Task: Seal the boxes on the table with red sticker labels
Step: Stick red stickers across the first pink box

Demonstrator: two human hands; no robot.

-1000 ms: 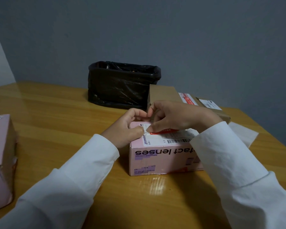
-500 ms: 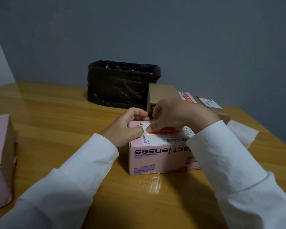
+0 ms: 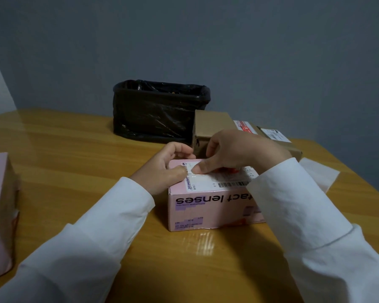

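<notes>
Mid-frame, left hand (image 3: 162, 169) grips the pink contact lenses box (image 3: 208, 206) edge while right hand (image 3: 239, 154) thumb presses the red sticker label (image 3: 233, 170) on top; uneven pressure may wrinkle it or leave the seam unsealed.

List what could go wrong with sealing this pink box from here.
1. The right hand covers most of the red sticker, so a crease or a skewed edge could go unseen while it is pressed down.
2. The sticker lies over the white shipping label on the pink box; it might hide print near the barcode.
3. The left hand holds only one end, so the box could slide.
</notes>
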